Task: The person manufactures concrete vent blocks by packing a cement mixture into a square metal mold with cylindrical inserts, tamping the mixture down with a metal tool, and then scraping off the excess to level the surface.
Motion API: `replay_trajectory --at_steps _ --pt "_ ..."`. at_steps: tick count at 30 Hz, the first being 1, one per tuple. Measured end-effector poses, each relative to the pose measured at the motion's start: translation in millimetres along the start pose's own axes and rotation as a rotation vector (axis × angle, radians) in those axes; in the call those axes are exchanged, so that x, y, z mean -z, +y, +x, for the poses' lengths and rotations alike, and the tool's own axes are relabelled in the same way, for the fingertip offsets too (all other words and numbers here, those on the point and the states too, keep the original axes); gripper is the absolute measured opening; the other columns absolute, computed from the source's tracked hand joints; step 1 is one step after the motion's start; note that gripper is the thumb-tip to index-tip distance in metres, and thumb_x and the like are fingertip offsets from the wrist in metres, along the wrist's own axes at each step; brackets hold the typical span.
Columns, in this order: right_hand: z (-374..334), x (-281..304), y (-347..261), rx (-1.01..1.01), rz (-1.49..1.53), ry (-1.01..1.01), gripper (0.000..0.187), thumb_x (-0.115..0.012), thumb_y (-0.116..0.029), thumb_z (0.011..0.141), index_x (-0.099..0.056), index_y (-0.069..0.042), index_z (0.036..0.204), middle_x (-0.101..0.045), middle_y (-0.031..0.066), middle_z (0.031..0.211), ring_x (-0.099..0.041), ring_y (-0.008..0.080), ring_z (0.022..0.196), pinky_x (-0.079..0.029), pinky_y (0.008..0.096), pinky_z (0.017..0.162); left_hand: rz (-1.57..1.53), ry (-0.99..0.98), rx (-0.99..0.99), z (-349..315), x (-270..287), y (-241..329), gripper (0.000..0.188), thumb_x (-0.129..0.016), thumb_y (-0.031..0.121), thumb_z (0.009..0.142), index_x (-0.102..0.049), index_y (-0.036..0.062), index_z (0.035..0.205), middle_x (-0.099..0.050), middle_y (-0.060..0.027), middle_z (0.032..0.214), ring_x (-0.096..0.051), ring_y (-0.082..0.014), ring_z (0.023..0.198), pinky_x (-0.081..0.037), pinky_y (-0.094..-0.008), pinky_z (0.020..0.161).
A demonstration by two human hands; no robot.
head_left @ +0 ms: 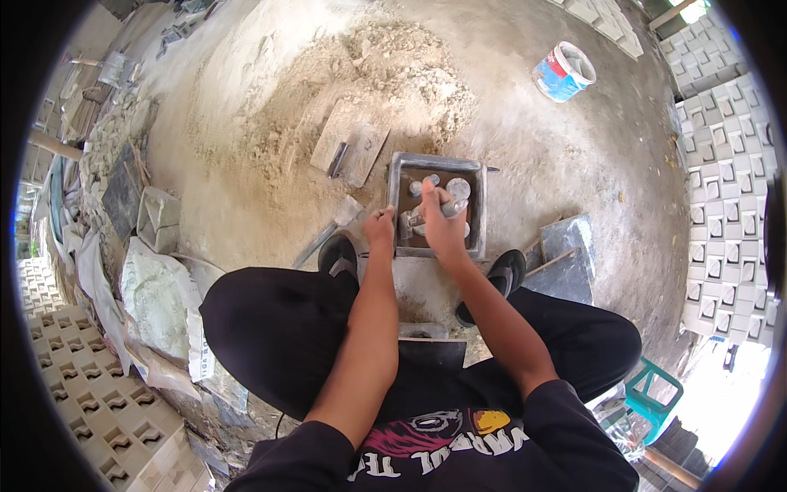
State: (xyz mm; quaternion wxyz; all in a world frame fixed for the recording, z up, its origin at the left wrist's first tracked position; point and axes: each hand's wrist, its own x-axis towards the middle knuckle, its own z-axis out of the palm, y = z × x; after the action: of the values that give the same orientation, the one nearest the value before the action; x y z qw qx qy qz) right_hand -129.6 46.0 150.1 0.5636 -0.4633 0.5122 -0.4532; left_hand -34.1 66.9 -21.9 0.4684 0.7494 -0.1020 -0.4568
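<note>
Between my feet stands a square grey mould frame (pixel 482 205), with several round grey cylinders (pixel 458 189) inside it. My right hand (pixel 443 225) is over the mould, fingers curled around a grey bar (pixel 453 210) among the cylinders, thumb pointing away from me. Closed at the mould's left edge is my left hand (pixel 379 227); whatever its fingers hold is hidden. A mallet (pixel 348 211) lies to the left of that hand, its handle slanting toward my left foot. Beyond the mould's far left corner rests a flat board with a dark handle (pixel 338 160).
A heap of loose sandy material (pixel 402 78) spreads beyond the mould. A blue, white and red bucket (pixel 564 74) stands far right. Dark flat plates (pixel 567 246) lie near my right foot. Stacked pale patterned blocks (pixel 730 205) line the right side. A green plastic stool (pixel 656 398) is at lower right.
</note>
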Motion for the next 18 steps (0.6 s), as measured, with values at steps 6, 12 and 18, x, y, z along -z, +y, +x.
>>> replay_trajectory --at_steps 6,12,18 --pt "5 -12 -1 0.059 0.060 -0.019 0.044 -0.055 -0.033 0.097 -0.043 -0.010 0.062 -0.040 -0.0069 0.058 -0.031 0.0022 0.054 -0.024 0.0228 0.047 -0.407 -0.083 -0.023 13 2 -18 0.029 -0.067 0.023 0.087 -0.060 0.0027 0.066 -0.050 0.0050 0.063 -0.041 -0.0097 0.058 -0.035 -0.0313 0.055" --pt "44 -24 8 0.008 -0.051 0.015 0.041 -0.055 -0.032 0.097 -0.045 -0.010 0.064 -0.041 -0.0074 0.060 -0.033 0.0020 0.055 -0.025 0.0220 0.048 0.005 0.080 -0.267 17 -4 -20 0.042 -0.061 0.029 0.091 -0.053 -0.0027 0.065 -0.040 -0.0023 0.057 -0.037 -0.0102 0.057 -0.032 -0.0350 0.052" --pt "77 -31 1 0.098 -0.107 0.089 0.045 -0.057 -0.034 0.096 -0.048 -0.006 0.062 -0.041 -0.0061 0.055 -0.034 0.0043 0.055 -0.029 0.0269 0.048 0.081 0.170 -0.376 8 -15 -13 0.045 -0.056 0.034 0.093 -0.055 -0.0058 0.071 -0.050 -0.0155 0.059 -0.047 -0.0248 0.056 -0.038 -0.0404 0.057"
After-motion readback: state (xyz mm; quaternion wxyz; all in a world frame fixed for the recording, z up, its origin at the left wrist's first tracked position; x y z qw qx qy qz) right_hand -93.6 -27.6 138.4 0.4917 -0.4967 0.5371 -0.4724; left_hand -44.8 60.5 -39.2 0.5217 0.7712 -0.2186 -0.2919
